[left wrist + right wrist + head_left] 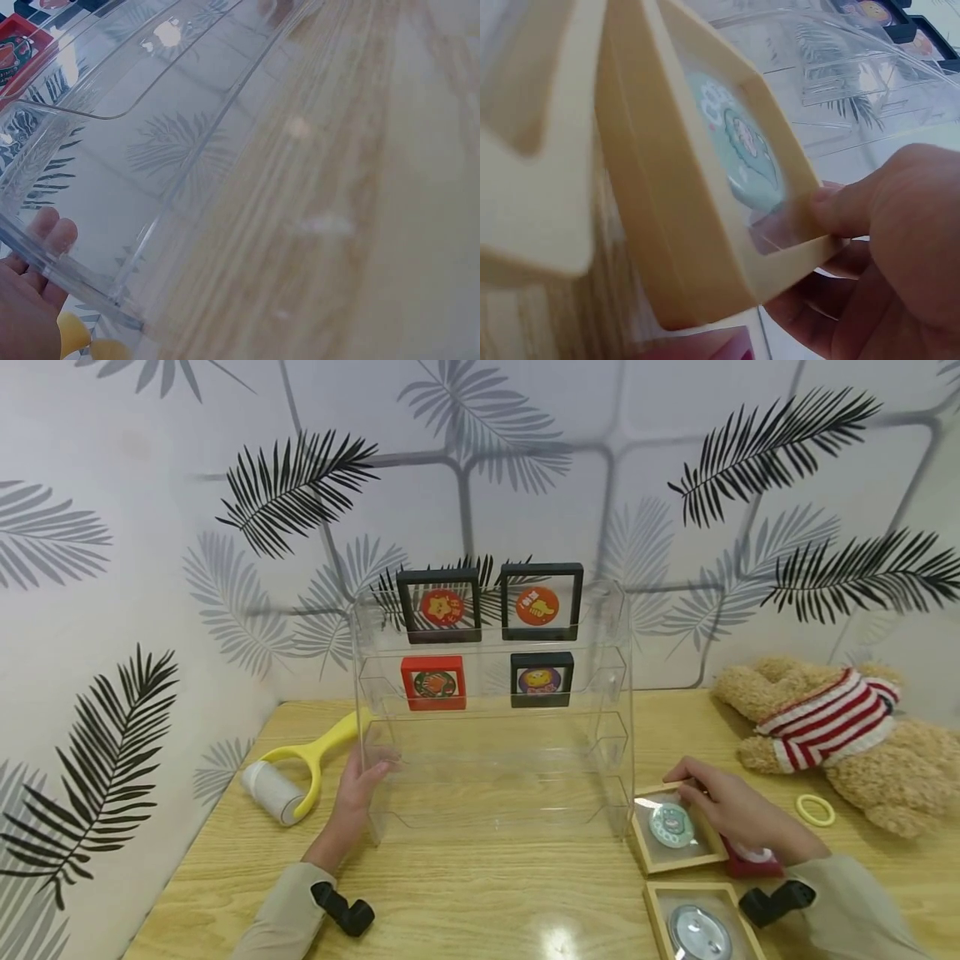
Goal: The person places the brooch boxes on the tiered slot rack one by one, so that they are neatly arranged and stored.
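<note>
A clear tiered acrylic display rack (628, 752) stands on the table. My left hand (358, 797) grips its left side panel low down, with fingertips (61, 234) showing through the plastic in the left wrist view. To the right of the rack, my right hand (738, 808) pinches the far right corner of a light wood-coloured square display frame (686, 863). A round mint-green badge (742, 146) sits behind the frame's clear film. In the right wrist view, the thumb lies on the frame's front rim and the other fingers curl beneath.
Two black frames (542, 635) are on the rack's top tier; a red frame (433, 703) and a small black frame (542, 700) sit below. Another wood-coloured frame (701, 888) and a dark red one (753, 867) lie at right. Around them are a teddy bear (825, 727), yellow ring (815, 821) and lint roller (273, 792).
</note>
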Tool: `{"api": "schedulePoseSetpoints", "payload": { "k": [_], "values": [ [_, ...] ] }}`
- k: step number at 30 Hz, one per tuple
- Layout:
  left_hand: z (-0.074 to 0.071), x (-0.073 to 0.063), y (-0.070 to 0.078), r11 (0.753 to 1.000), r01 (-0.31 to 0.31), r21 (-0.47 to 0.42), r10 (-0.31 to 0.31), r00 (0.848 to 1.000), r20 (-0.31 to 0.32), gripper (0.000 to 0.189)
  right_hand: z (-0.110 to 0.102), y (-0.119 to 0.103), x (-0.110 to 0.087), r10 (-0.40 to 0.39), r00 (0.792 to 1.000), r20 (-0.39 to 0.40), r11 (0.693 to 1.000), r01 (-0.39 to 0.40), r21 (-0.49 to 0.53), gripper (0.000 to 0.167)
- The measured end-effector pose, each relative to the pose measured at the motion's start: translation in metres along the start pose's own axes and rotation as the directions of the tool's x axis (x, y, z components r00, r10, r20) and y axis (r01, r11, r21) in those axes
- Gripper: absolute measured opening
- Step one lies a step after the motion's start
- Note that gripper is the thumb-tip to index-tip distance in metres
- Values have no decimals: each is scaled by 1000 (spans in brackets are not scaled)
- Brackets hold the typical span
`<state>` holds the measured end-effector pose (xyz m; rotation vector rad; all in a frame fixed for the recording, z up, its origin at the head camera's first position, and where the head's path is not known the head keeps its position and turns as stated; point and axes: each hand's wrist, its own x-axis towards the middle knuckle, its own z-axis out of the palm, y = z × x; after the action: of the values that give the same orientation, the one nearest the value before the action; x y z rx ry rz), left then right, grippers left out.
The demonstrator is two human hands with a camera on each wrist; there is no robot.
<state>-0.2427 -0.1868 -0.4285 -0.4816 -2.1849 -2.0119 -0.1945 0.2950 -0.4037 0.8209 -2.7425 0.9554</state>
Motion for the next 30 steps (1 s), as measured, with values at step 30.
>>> {"api": "schedulePoseSetpoints", "payload": {
  "k": [30],
  "values": [
    [0, 3, -3, 998, -47, -36, 48, 999, 12, 62, -54, -47, 4, -135, 980, -147, 991, 134, -20, 20]
  ]
}}
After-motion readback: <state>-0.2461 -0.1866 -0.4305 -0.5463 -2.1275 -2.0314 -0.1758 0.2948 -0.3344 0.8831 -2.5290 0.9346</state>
